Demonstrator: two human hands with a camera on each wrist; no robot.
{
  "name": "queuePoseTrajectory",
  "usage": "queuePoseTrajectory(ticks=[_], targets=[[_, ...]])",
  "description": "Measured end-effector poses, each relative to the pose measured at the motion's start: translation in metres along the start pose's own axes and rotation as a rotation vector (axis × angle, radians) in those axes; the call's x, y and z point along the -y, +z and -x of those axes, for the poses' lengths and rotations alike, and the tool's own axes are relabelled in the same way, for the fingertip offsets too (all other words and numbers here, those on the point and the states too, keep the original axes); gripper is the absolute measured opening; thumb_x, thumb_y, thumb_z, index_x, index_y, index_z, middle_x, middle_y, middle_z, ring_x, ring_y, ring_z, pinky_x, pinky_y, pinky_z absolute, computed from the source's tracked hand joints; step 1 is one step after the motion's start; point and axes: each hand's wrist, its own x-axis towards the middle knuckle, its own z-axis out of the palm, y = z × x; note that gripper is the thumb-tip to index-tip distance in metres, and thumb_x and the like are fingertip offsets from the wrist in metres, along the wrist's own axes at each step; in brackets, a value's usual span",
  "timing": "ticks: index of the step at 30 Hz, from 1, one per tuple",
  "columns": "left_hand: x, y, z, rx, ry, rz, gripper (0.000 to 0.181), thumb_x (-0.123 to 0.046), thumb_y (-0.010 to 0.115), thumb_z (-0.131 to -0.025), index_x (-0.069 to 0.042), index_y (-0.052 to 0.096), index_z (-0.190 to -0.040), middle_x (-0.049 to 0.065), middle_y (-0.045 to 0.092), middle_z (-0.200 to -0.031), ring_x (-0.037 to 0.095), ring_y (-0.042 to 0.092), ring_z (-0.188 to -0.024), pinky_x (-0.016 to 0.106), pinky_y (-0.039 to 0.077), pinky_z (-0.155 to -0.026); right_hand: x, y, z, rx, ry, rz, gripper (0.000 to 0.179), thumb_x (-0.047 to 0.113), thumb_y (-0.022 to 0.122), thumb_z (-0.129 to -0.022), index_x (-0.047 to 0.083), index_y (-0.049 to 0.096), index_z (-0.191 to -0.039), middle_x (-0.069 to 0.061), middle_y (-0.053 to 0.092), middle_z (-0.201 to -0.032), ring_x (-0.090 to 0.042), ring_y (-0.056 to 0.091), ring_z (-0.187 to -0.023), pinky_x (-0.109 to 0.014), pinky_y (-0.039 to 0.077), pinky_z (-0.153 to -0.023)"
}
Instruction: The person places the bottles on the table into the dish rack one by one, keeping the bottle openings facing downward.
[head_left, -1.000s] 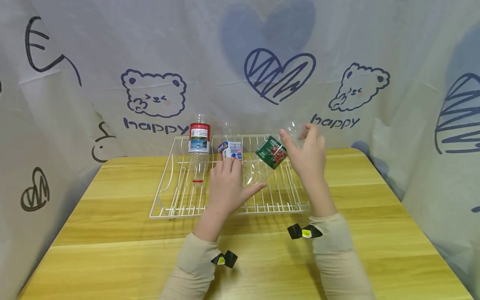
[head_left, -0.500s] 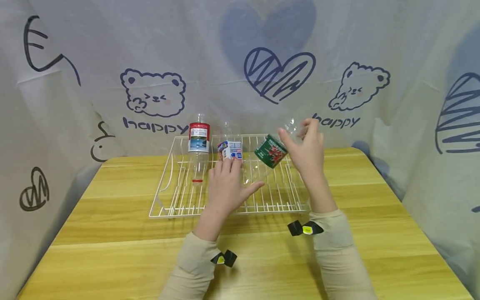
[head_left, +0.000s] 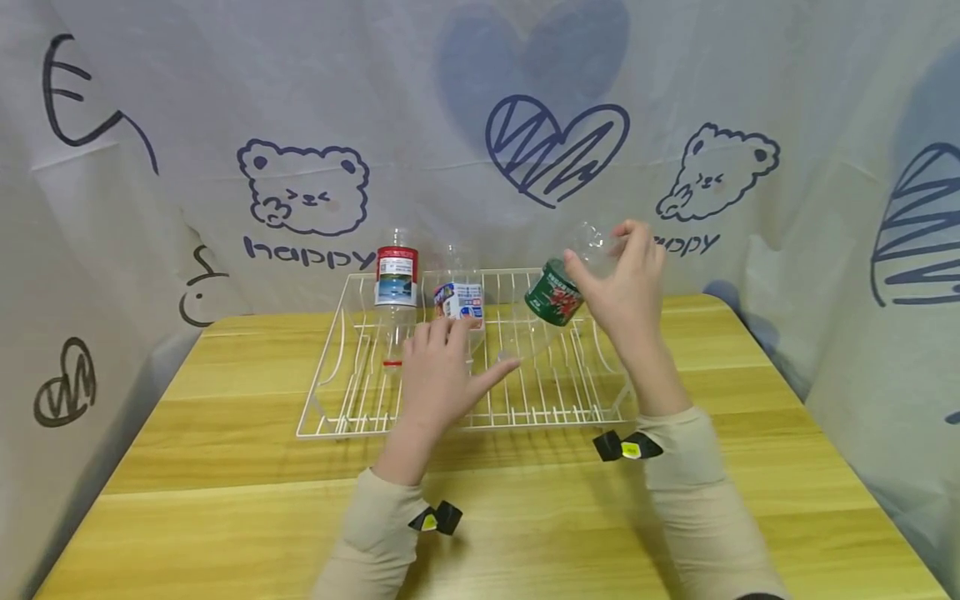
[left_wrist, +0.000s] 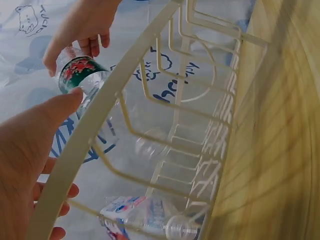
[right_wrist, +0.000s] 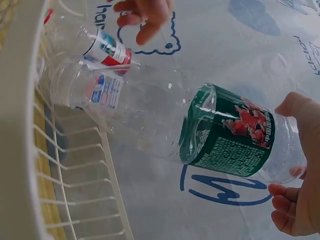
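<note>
Tilted over the right half of a white wire rack (head_left: 525,427) is a clear plastic bottle with a green label (head_left: 555,293). My right hand (head_left: 626,287) grips its base end between thumb and fingers, the neck pointing down and left. My left hand (head_left: 438,375) hovers over the middle of the rack with its fingers spread and thumb out. Its fingertips overlap a clear bottle with a blue and white label (head_left: 459,302) in the head view; contact cannot be told. The left wrist view shows the left fingers (left_wrist: 70,192) beyond the rack's rim, holding nothing.
A bottle with a red and white label (head_left: 396,275) lies neck toward me in the rack's left part, beside the blue-labelled one. The rack stands on a wooden table (head_left: 225,517). A pale cloth with drawings (head_left: 435,192) hangs close behind.
My right hand has moved right and slightly up, carrying the green-labelled bottle and turning it a little. My left hand has shifted slightly left.
</note>
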Motion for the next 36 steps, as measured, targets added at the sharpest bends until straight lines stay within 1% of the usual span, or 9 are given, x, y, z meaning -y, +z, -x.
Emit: queuePoseTrajectory(ticks=[5, 7, 13, 16, 18, 21, 27, 32, 36], targets=[[0.012, -0.008, 0.007, 0.039, -0.008, -0.045, 0.082, -0.078, 0.056, -0.078, -0.019, 0.052, -0.134, 0.011, 0.056, -0.128, 0.031, 0.048, -0.117, 0.051, 0.04, -0.1, -0.003, -0.004, -0.006, -0.003, -0.097, 0.128, 0.069, 0.053, 0.067, -0.082, 0.003, 0.041, -0.122, -0.016, 0.049, -0.112, -0.031, 0.039, -0.105, -0.045, 0.04, -0.09], [0.018, -0.012, 0.011, 0.046, -0.007, -0.062, 0.083, -0.078, 0.056, -0.078, -0.017, 0.052, -0.134, 0.011, 0.056, -0.126, 0.031, 0.048, -0.116, 0.051, 0.04, -0.1, -0.003, -0.006, -0.008, -0.001, -0.128, 0.172, 0.07, 0.054, 0.066, -0.082, 0.003, 0.041, -0.123, -0.016, 0.049, -0.112, -0.032, 0.039, -0.106, -0.046, 0.038, -0.092], [0.038, -0.024, 0.022, -0.009, 0.014, -0.09, 0.079, -0.074, 0.062, -0.077, -0.016, 0.055, -0.131, 0.011, 0.058, -0.117, 0.031, 0.05, -0.11, 0.049, 0.042, -0.091, -0.005, -0.01, -0.012, 0.003, -0.189, 0.256, 0.071, 0.052, 0.069, -0.08, 0.004, 0.041, -0.123, -0.017, 0.05, -0.117, -0.034, 0.04, -0.11, -0.049, 0.037, -0.097], [0.047, -0.029, 0.026, -0.025, 0.022, -0.117, 0.078, -0.072, 0.063, -0.076, -0.014, 0.057, -0.127, 0.012, 0.059, -0.117, 0.032, 0.05, -0.11, 0.05, 0.042, -0.092, -0.007, -0.011, -0.013, 0.007, -0.209, 0.289, 0.072, 0.051, 0.07, -0.08, 0.003, 0.04, -0.124, -0.018, 0.051, -0.119, -0.035, 0.041, -0.111, -0.049, 0.037, -0.097], [0.053, -0.032, 0.03, -0.022, 0.016, -0.127, 0.077, -0.072, 0.063, -0.077, -0.014, 0.057, -0.127, 0.012, 0.058, -0.118, 0.033, 0.05, -0.111, 0.05, 0.042, -0.092, -0.007, -0.011, -0.015, 0.017, -0.215, 0.307, 0.072, 0.052, 0.07, -0.08, 0.003, 0.04, -0.125, -0.018, 0.051, -0.12, -0.035, 0.041, -0.111, -0.049, 0.037, -0.097], [0.064, -0.038, 0.035, -0.002, -0.01, -0.15, 0.077, -0.072, 0.061, -0.078, -0.014, 0.056, -0.129, 0.013, 0.057, -0.121, 0.034, 0.049, -0.113, 0.052, 0.041, -0.093, -0.007, -0.011, -0.016, 0.037, -0.222, 0.328, 0.073, 0.053, 0.07, -0.081, 0.003, 0.041, -0.125, -0.018, 0.051, -0.12, -0.035, 0.041, -0.11, -0.049, 0.037, -0.096], [0.092, -0.05, 0.042, 0.044, -0.102, -0.15, 0.076, -0.07, 0.058, -0.082, -0.015, 0.052, -0.134, 0.016, 0.053, -0.128, 0.039, 0.044, -0.119, 0.057, 0.035, -0.096, -0.006, -0.009, -0.021, 0.063, -0.241, 0.325, 0.073, 0.053, 0.07, -0.08, 0.002, 0.041, -0.124, -0.018, 0.05, -0.118, -0.035, 0.041, -0.111, -0.05, 0.037, -0.095], [0.112, -0.058, 0.044, 0.072, -0.168, -0.133, 0.075, -0.07, 0.053, -0.086, -0.014, 0.05, -0.136, 0.019, 0.049, -0.136, 0.043, 0.04, -0.125, 0.063, 0.032, -0.098, -0.007, -0.005, -0.026, 0.108, -0.226, 0.33, 0.074, 0.054, 0.069, -0.081, 0.001, 0.041, -0.125, -0.018, 0.049, -0.119, -0.036, 0.041, -0.114, -0.052, 0.037, -0.099], [0.122, -0.062, 0.045, 0.127, -0.201, -0.125, 0.078, -0.072, 0.047, -0.089, -0.013, 0.047, -0.14, 0.021, 0.043, -0.144, 0.045, 0.035, -0.132, 0.067, 0.029, -0.101, -0.007, -0.001, -0.03, 0.15, -0.201, 0.337, 0.075, 0.056, 0.066, -0.082, 0.001, 0.041, -0.127, -0.018, 0.049, -0.121, -0.035, 0.04, -0.116, -0.052, 0.036, -0.1]])
